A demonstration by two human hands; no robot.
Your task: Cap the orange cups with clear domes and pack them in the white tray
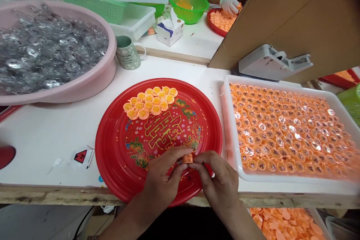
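Note:
Over the front part of a round red tray [112, 150], my left hand [161, 178] pinches a small orange plastic cup-shaped piece [188, 158] between thumb and forefinger. The fingertips of my right hand [221, 180] close on the right side of the same piece. Its inside is turned out of sight. Further back on the tray lies a cluster of orange cups with yellow contents [149, 101]. Tiny orange bits are scattered on the tray's printed surface.
To the right stands a white bin [242, 172] with rows of orange cups. A pink tub [111, 45] of clear-wrapped pieces, a mug [128, 52] and a tissue box [170, 32] are behind. A tape dispenser [270, 62] sits by cardboard [267, 18]. Across, a co-worker's gloved hand [229, 3] works.

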